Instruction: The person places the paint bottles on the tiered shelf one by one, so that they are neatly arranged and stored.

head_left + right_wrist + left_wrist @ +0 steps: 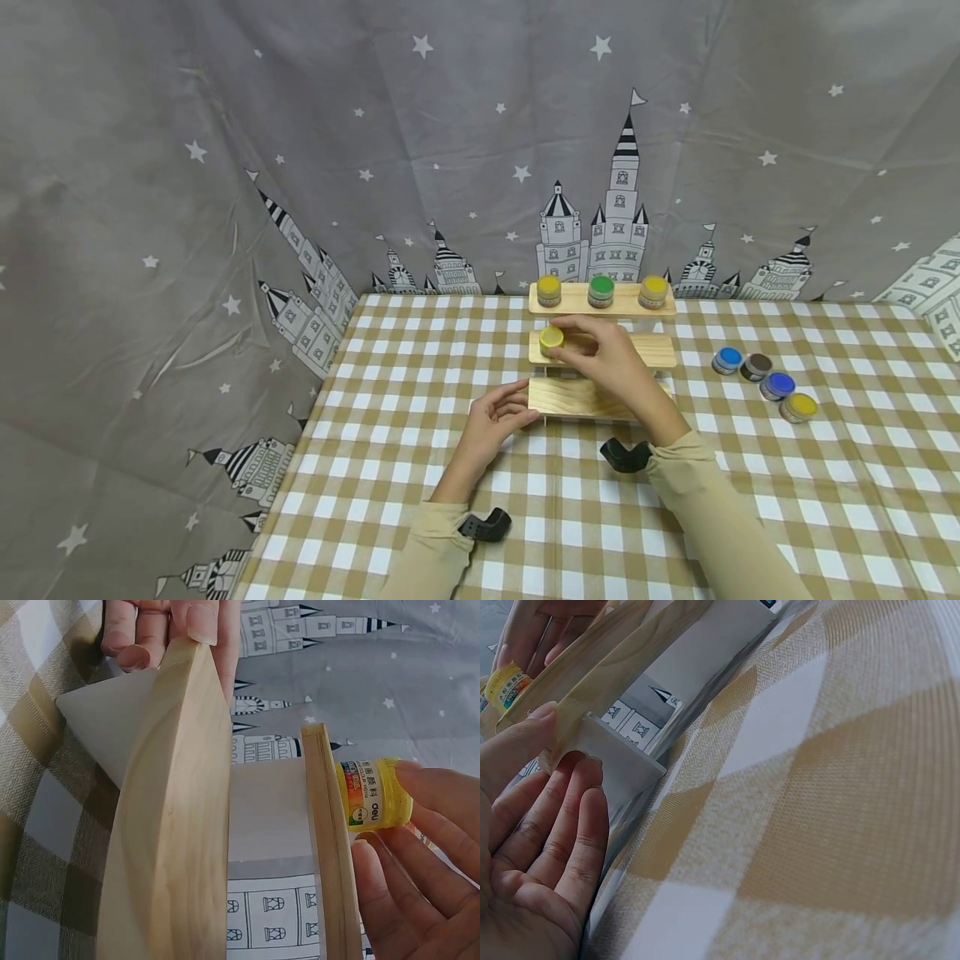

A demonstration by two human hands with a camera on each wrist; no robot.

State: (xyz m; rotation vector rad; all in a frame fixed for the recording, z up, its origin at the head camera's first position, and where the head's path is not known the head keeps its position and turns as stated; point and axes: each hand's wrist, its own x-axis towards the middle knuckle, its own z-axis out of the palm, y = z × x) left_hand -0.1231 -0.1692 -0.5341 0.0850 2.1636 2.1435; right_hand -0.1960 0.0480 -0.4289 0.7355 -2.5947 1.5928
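Note:
A three-tier wooden shelf stand [581,398] with white side supports stands on the table. My right hand [606,357] pinches a yellow-lidded paint jar [551,339] at the left end of the middle tier. In the right wrist view the jar [366,793] has its base against the board, and its printed label shows. My left hand [489,425] holds the left end of the lowest tier. In the left wrist view its thumb lies on the board's top and its fingers [581,825] curl underneath. On the top tier stand a yellow jar [549,292], a green jar [601,292] and another yellow jar [653,292].
Right of the stand, a light blue jar [727,360], a dark brown jar [756,367], a dark blue jar [777,386] and a yellow jar [798,407] form a slanting row. A checked cloth [420,392] covers the table. Behind it hangs a grey curtain [450,167] printed with castles.

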